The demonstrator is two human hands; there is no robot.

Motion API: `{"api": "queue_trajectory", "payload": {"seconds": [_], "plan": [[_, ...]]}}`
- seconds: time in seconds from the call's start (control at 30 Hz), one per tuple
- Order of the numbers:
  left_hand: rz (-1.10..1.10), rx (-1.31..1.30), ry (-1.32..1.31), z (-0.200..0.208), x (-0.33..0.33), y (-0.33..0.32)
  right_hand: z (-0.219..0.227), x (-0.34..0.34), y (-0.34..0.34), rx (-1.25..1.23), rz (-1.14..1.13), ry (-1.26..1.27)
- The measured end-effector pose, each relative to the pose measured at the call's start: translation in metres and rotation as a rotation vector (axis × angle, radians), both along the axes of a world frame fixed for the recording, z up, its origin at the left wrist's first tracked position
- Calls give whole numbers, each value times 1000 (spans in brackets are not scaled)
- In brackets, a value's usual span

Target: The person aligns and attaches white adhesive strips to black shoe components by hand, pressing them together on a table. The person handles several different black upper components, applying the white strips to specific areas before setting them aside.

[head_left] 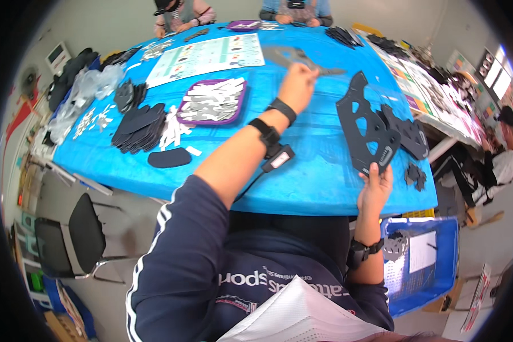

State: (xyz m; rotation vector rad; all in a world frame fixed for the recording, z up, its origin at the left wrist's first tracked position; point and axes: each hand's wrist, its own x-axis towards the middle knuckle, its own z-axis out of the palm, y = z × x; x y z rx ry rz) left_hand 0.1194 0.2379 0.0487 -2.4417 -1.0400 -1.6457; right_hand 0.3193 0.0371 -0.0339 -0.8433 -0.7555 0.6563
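Note:
My right hand (375,188) pinches the lower end of a dark grey, flat, curved panel (358,134) with large cut-out holes, tilted up at the table's right side. My left hand (298,85) is stretched out over the middle of the table, its fingers closed on a thin grey cut-out piece (302,58) that is smeared by motion. Just behind the panel lie more dark cut-out pieces (409,131). Left of my left forearm sits a purple tray (211,121) heaped with white and grey strips (214,100).
A stack of dark oval pads (137,128) and one loose pad (169,158) lie on the blue-covered table (256,188) at left. A printed sheet (211,56) lies farther back. Two people sit across the table. A blue crate (453,256) stands at my right, a chair (88,233) at left.

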Motion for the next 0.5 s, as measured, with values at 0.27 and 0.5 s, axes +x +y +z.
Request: {"api": "queue_trajectory", "payload": {"seconds": [0.27,0.5], "plan": [[-104,-322,413,-24,-69,-7,-3,2,-1,-27,30,-63],[267,215,561,23,-209,-2,0,1,-1,-29,30,-84]]}}
